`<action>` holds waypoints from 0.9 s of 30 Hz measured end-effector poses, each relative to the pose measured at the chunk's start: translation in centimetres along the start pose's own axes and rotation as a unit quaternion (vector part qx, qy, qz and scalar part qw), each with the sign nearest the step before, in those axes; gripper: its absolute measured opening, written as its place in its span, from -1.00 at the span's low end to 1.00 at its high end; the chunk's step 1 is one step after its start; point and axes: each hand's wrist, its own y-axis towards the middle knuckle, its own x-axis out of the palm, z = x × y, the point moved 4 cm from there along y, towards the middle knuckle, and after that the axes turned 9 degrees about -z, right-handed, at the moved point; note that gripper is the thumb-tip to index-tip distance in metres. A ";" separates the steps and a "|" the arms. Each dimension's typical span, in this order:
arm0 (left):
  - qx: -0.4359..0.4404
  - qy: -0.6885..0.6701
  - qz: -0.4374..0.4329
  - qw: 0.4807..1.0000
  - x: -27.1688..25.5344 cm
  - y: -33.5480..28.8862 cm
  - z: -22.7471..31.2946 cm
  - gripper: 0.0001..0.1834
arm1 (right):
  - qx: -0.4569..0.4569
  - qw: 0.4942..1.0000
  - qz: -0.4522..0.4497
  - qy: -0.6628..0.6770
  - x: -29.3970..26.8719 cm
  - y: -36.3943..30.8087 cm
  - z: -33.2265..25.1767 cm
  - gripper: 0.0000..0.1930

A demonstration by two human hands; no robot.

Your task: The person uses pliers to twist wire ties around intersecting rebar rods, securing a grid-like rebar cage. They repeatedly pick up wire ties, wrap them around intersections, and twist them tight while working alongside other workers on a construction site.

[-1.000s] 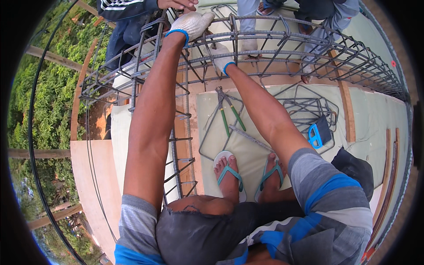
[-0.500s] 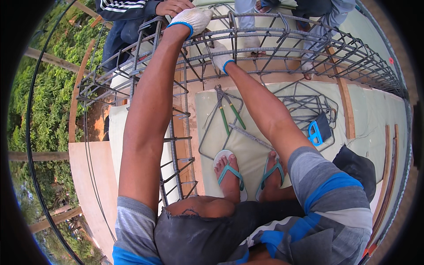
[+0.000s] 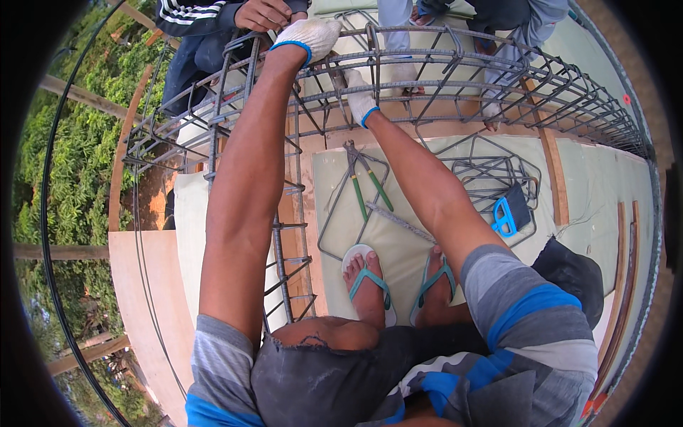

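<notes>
A long rebar cage (image 3: 420, 80) of dark ribbed bars and bent stirrups curves across the upper part of the view. My left hand (image 3: 311, 37), in a white knit glove with a blue cuff, is closed at the cage's top bars; the glove hides what it grips. Lower and to its right, my right hand (image 3: 360, 96), gloved alike, reaches in among the bars with its fingers curled. A short brownish rod-like piece (image 3: 336, 73) lies against those fingers; its kind is unclear. Just beyond my left glove are a co-worker's bare hands (image 3: 265, 13).
Green-handled cutters (image 3: 365, 174) lie before my sandalled feet, near loose stirrups (image 3: 491, 174) and a blue-handled dark tool (image 3: 506, 217). A narrower rebar cage (image 3: 284, 263) runs beside my left leg. Another person's legs (image 3: 501, 67) are beyond the cage. Trees (image 3: 78, 156) show past the left edge.
My right hand has shifted slightly, its fingers now more upright beside the rod-like piece. My left glove stays at the top bars. The co-worker's hands have moved a little to the left.
</notes>
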 end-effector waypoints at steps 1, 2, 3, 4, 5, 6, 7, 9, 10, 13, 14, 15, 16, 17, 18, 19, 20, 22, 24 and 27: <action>0.010 0.009 -0.024 1.000 -0.4 -0.3 1.0 -0.30 | 0.023 1.000 -0.001 -0.015 -0.6 0.3 -0.1 -0.44; 0.015 0.001 -0.025 1.000 -0.9 -0.7 1.8 -0.30 | 0.046 0.998 -0.002 -0.030 -1.3 0.6 -0.2 -0.44; 0.013 -0.005 -0.027 1.000 -1.3 -1.5 2.0 -0.30 | 0.071 0.997 -0.008 -0.042 -1.2 0.6 -0.2 -0.43; 0.011 -0.011 -0.029 0.999 -1.5 -2.0 2.1 -0.30 | 0.047 0.997 -0.014 -0.062 -0.9 0.5 -0.4 -0.42; -0.002 -0.024 -0.016 1.000 -1.1 -1.7 1.5 -0.31 | 0.024 0.996 -0.019 -0.081 -0.5 0.3 -0.6 -0.41; -0.001 -0.020 -0.025 0.999 -1.2 -1.9 1.5 -0.32 | 0.000 0.995 -0.024 -0.101 -0.2 0.2 -0.8 -0.40; 0.001 -0.017 -0.034 0.999 -1.3 -2.1 1.4 -0.33 | 0.016 0.994 -0.027 -0.105 -0.1 0.2 -0.7 -0.40; 0.008 -0.006 -0.047 0.999 -1.6 -2.4 1.8 -0.36 | 0.048 0.992 -0.031 -0.113 -0.3 0.5 -0.4 -0.39; 0.015 0.001 -0.050 0.999 -1.8 -2.5 2.1 -0.38 | 0.051 0.994 -0.029 -0.090 -0.3 0.7 -0.1 -0.40; 0.050 0.036 -0.042 0.997 -2.3 -3.3 3.7 -0.42 | 0.053 0.997 -0.024 -0.054 -1.1 1.4 1.1 -0.40; 0.066 0.049 -0.036 0.996 -2.5 -3.6 4.5 -0.43 | 0.051 0.996 -0.023 -0.063 -1.8 1.7 1.4 -0.40; 0.057 0.042 -0.018 0.997 -2.4 -3.4 4.0 -0.44 | 0.047 0.996 -0.030 -0.068 -1.5 1.8 1.5 -0.40; 0.047 0.036 -0.001 0.998 -1.8 -2.8 3.1 -0.46 | 0.043 0.996 -0.033 -0.068 -0.9 1.7 1.3 -0.40; 0.037 0.030 0.017 0.999 -1.3 -2.2 2.1 -0.47 | 0.039 0.996 -0.034 -0.070 -0.5 1.5 1.1 -0.39; 0.044 0.021 -0.005 0.999 -0.9 -1.7 1.8 -0.47 | 0.034 0.996 -0.033 -0.072 -0.4 1.4 0.9 -0.39; 0.051 0.013 -0.027 0.998 -0.6 -1.1 1.4 -0.46 | 0.040 0.996 -0.033 -0.070 -0.3 1.4 0.8 -0.39; 0.057 0.006 -0.049 0.997 -0.3 -0.8 1.0 -0.46 | 0.046 0.996 -0.035 -0.068 0.0 1.3 0.7 -0.39; 0.134 0.128 0.024 0.982 -0.2 -0.8 0.3 -0.46 | 0.060 0.995 -0.043 -0.066 0.7 1.0 0.2 -0.40; 0.132 0.135 0.036 0.981 -0.2 -1.3 0.7 -0.45 | 0.077 0.993 -0.044 -0.072 0.2 0.7 0.2 -0.40; 0.067 0.053 -0.009 0.996 -1.8 -3.2 3.6 -0.42 | 0.016 0.988 -0.055 -0.141 -1.3 1.1 0.4 -0.41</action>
